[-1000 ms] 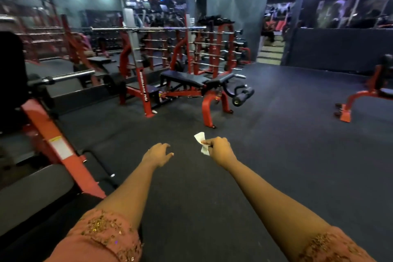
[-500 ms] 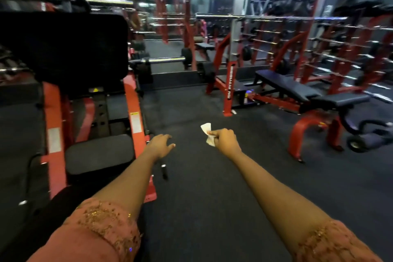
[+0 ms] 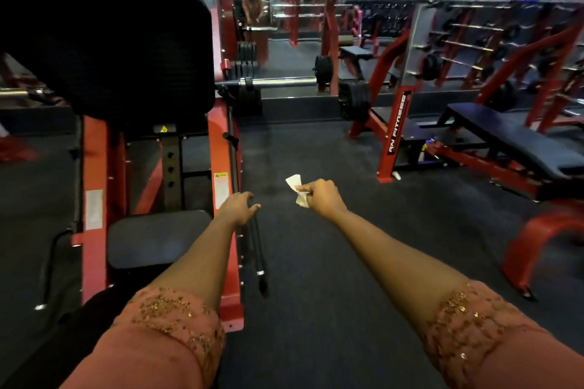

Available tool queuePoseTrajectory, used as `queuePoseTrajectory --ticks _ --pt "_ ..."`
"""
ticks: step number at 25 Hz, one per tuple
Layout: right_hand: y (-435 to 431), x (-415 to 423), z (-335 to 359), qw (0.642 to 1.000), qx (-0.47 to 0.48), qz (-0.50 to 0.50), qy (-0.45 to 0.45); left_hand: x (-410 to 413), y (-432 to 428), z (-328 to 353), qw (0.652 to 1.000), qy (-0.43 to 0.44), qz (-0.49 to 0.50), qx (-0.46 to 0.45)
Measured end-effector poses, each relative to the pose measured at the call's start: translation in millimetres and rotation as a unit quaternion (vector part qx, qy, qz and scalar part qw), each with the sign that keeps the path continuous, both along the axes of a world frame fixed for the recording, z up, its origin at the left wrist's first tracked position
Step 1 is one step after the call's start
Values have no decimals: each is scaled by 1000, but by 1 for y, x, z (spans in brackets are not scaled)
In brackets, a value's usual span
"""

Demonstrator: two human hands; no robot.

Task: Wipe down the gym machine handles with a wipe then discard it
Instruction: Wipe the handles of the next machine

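Right hand [image 3: 322, 199] extended, thumb and fingers pinching a crumpled white wipe [image 3: 297, 191] that sticks out at its 10 o'clock, over the dark floor [image 3: 319, 300]. Left hand [image 3: 237, 207], at 9 o'clock from the wipe, fingers loosely spread, gripping nothing, just above the black handle [image 3: 257, 249]. Red machine frame [image 3: 218, 142] at 9 o'clock; bench [image 3: 512, 139] at 3.
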State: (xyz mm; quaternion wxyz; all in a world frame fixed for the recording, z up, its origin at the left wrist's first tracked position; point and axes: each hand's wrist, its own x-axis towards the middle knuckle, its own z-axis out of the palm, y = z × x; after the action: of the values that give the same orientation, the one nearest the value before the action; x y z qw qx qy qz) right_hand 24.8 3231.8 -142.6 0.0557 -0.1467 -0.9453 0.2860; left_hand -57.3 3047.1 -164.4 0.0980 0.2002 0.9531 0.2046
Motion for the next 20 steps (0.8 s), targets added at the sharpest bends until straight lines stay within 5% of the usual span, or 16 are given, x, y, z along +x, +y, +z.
queuePoseTrajectory --ticks 12,17,20 --pt "85 -269 -108 985 -105 85 -110 -204 84 -111 976 -133 160 60" --pt "104 -362 -197 976 -150 56 -150 -262 98 -207 933 -212 268 116" --pt "110 -402 -284 968 -185 13 -171 -299 103 -292 878 -249 369 173"
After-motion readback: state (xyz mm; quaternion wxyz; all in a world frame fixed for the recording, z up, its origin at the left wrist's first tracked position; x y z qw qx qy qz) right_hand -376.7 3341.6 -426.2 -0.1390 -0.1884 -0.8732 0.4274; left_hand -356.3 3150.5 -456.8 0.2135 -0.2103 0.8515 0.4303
